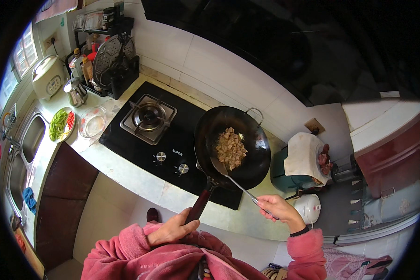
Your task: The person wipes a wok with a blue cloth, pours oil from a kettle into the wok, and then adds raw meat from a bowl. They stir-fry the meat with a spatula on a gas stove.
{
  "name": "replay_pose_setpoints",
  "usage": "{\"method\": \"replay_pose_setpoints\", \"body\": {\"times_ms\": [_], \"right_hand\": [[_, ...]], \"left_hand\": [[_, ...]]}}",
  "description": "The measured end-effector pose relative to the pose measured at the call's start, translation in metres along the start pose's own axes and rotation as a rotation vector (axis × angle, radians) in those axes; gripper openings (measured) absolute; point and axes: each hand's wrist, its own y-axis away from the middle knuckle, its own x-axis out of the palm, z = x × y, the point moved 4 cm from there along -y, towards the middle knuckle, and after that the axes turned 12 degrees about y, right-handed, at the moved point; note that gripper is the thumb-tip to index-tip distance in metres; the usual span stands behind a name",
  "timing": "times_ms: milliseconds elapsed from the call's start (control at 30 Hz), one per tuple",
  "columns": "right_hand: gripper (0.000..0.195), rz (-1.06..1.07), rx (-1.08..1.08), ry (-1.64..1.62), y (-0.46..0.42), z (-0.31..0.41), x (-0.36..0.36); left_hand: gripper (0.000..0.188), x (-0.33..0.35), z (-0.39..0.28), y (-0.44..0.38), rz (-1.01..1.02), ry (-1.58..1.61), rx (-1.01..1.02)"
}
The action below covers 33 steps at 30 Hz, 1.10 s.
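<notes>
A dark wok [255, 154] sits over the right side of the black gas hob [126, 154], with small pieces of browned meat [231, 148] in its middle. My left hand [176, 225] grips the wok's long handle [200, 206]. In my right hand [278, 209] is the metal handle of a cooking spatula [242, 189], whose blade rests inside the wok at the near edge of the meat. An oval plate [69, 134] of sliced green peppers and chopped red pieces stands on the counter at the left, beside a glass bowl [92, 122].
The left burner [148, 117] is bare. Behind it stand a metal pot [75, 91], a rice cooker [48, 77] and a rack of bottles [115, 87]. A double sink [33, 138] lies far left. Right of the wok are a cloth-covered appliance [302, 154] and a small white cooker [307, 209].
</notes>
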Motion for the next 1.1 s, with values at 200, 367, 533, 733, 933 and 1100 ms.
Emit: {"method": "replay_pose_setpoints", "body": {"times_ms": [200,367,533,733,933,1100], "right_hand": [[0.019,-0.125,0.027,0.281,-0.031,-0.016,-0.014],[0.019,-0.530,-0.147,0.557,-0.077,-0.015,-0.037],[0.031,-0.774,-0.313,0.885,-0.091,-0.022,-0.040],[0.037,-0.840,-0.302,1.207,-0.037,-0.004,-0.041],[0.033,-0.910,-0.307,1.275,0.005,0.007,-0.056],[0.042,-0.973,-0.164,1.277,0.000,-0.007,-0.079]], "left_hand": [[0.043,0.001,0.002,0.001,-0.009,0.070,-0.038],[0.052,0.003,-0.001,0.001,0.003,0.021,0.005],[0.053,0.002,-0.003,0.004,-0.031,-0.004,-0.005],[0.044,0.007,-0.011,0.007,-0.053,0.026,-0.017],[0.049,0.007,-0.006,0.006,-0.076,0.010,0.033],[0.051,0.010,-0.008,0.008,-0.081,0.089,-0.007]]}}
